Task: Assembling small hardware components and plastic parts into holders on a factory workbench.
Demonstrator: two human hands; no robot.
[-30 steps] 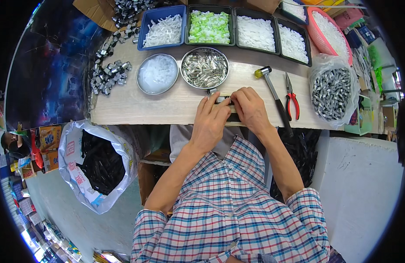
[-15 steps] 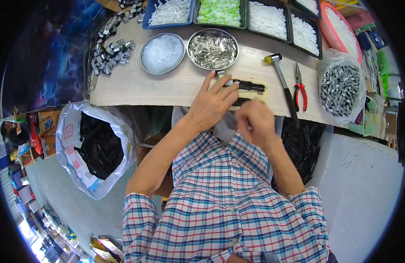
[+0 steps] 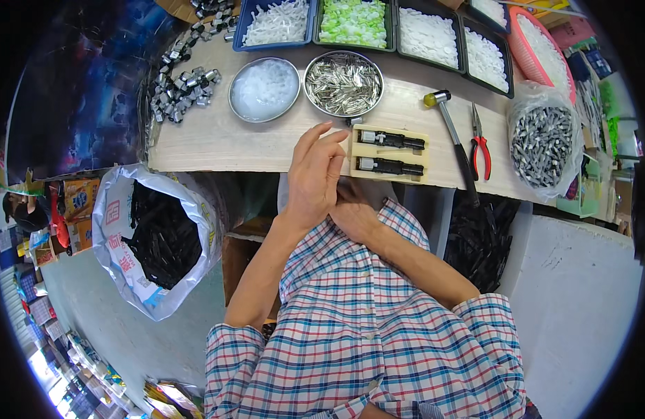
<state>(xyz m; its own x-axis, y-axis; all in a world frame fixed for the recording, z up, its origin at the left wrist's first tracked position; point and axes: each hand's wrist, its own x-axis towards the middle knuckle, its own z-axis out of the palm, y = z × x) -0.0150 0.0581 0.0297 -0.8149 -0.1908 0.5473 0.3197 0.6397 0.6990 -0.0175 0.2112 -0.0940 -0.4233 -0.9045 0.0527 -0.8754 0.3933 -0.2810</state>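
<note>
My left hand [image 3: 315, 176] hovers at the near edge of the wooden table [image 3: 218, 143], fingers spread, holding nothing that I can see. It is just left of a pale wooden jig block [image 3: 389, 140] that carries two black cylindrical parts [image 3: 392, 141] lying side by side. My right hand [image 3: 355, 218] is drawn back below the table edge, close to my chest and partly hidden behind the left hand; its fingers do not show.
A metal bowl of silver pieces [image 3: 343, 84] and a bowl of clear pieces [image 3: 264, 89] stand behind the jig. Trays of white and green parts [image 3: 354, 22] line the back. A hammer [image 3: 451, 133], red pliers [image 3: 479, 143], bagged metal parts [image 3: 542, 143] lie right. Sack of black parts [image 3: 155, 234] at left.
Both hands left the jig. The right hand pulled back below the table edge toward my chest, and the left hand lifted off and opened. The view tilted down.
</note>
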